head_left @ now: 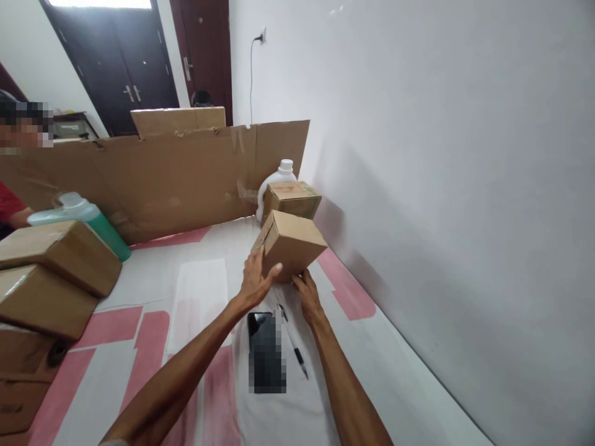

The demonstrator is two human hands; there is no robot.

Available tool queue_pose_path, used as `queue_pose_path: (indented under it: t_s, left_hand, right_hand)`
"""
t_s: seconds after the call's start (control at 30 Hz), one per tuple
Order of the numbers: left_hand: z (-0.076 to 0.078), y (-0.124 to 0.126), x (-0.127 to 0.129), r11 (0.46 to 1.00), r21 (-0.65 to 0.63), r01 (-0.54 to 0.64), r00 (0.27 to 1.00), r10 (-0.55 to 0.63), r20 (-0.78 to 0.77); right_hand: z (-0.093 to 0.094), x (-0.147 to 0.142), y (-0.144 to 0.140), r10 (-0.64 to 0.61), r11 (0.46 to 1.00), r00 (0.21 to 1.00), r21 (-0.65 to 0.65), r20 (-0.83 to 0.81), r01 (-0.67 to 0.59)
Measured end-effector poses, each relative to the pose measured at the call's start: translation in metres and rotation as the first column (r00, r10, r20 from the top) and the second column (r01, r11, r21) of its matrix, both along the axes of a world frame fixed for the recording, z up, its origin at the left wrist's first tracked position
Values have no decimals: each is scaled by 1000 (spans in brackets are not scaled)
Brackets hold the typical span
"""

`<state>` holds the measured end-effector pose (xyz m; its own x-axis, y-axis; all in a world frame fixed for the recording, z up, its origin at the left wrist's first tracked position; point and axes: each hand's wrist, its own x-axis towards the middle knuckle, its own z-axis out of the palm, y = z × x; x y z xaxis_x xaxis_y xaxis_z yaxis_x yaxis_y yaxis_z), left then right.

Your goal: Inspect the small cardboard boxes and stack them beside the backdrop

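A small cardboard box [295, 244] sits tilted between my two hands, in front of a second cardboard box [297, 201]. My left hand [257, 279] presses its fingers along the box's left side, with the thumb spread near the front face. At the lower right edge, my right hand [307, 294] grips the box with its fingertips partly hidden beneath it. Below the hands, a dark smartphone [266, 353] lies on the white cloth, and a pen [300, 359] rests to its right.
A white jug [284, 167] stands behind the boxes, before an upright cardboard panel [186, 179]. Stacked boxes [60, 254] and a jug of green liquid [105, 229] are on the left. A wall [441, 186] bounds the right side. Another person's red sleeve [12, 204] shows at far left.
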<state>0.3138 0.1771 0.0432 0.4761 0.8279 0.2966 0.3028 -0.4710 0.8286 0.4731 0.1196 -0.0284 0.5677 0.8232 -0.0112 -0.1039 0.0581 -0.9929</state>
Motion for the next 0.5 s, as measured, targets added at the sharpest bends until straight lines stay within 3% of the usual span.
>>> queue_pose_path:
  t_s: [0.1,0.23,0.37,0.5]
  left_hand:
    - [6,-48,-78,992,127,-6,992,22,-124]
    - [14,-103,-164,924,377,62,925,88,-369]
    - [28,-121,-200,884,461,73,870,169,-462]
    - [38,-108,-210,879,477,-3,848,255,-464]
  right_hand:
    - [3,-42,-5,171,985,983,1,-70,-171]
    - [7,-106,-2,414,909,896,14,-163,-417]
    - [9,-153,9,574,799,784,-49,-238,-600]
    - [8,-169,11,638,715,706,-104,-308,-691]
